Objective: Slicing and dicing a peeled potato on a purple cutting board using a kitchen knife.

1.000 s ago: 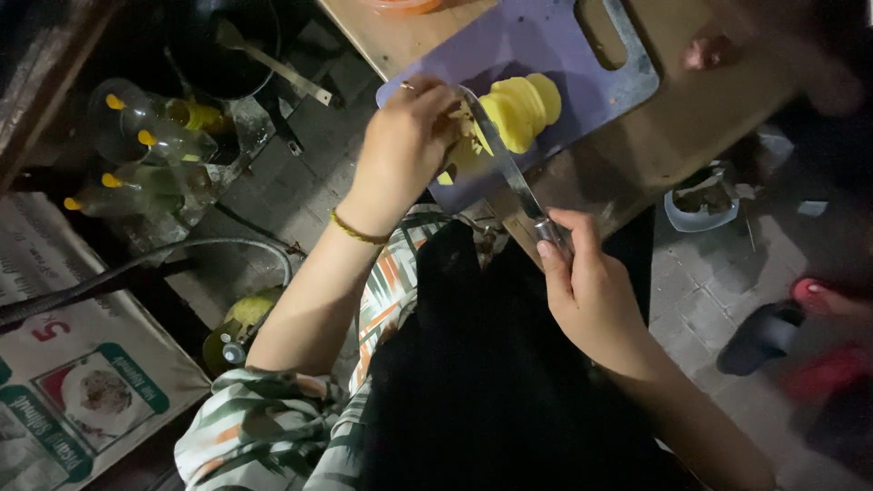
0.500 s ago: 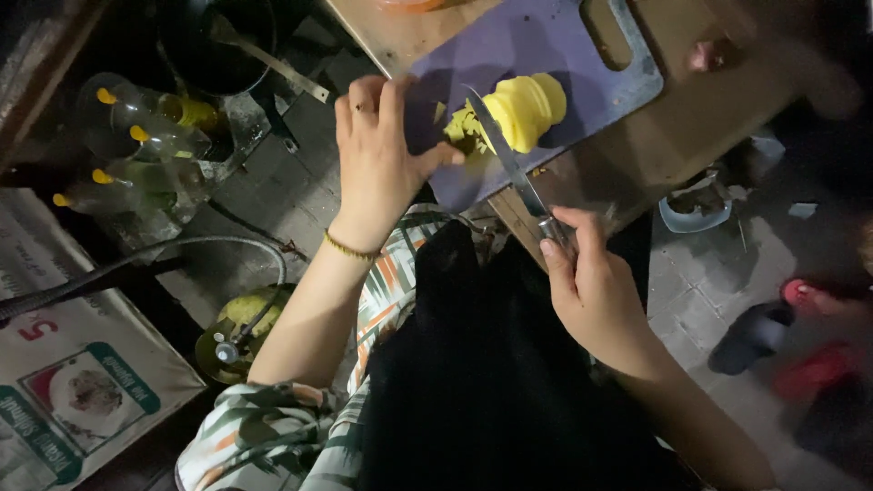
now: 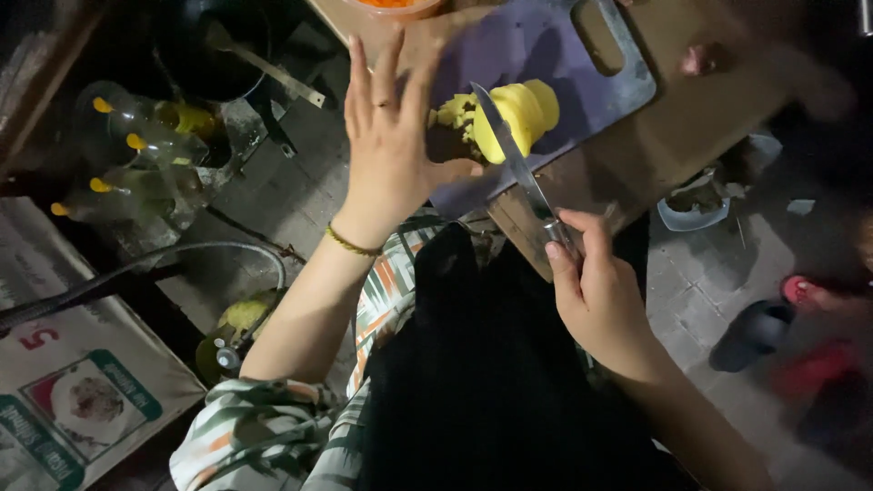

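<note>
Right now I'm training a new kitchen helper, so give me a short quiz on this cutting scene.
1. True or false: the right hand holds the knife.
2. What colour is the food under the blade?
3. The left hand is: A) a fist, B) fingers spread, C) holding a bottle.

Key: 1 true. 2 yellow. 3 B; it rests by the food on the purple board.
</note>
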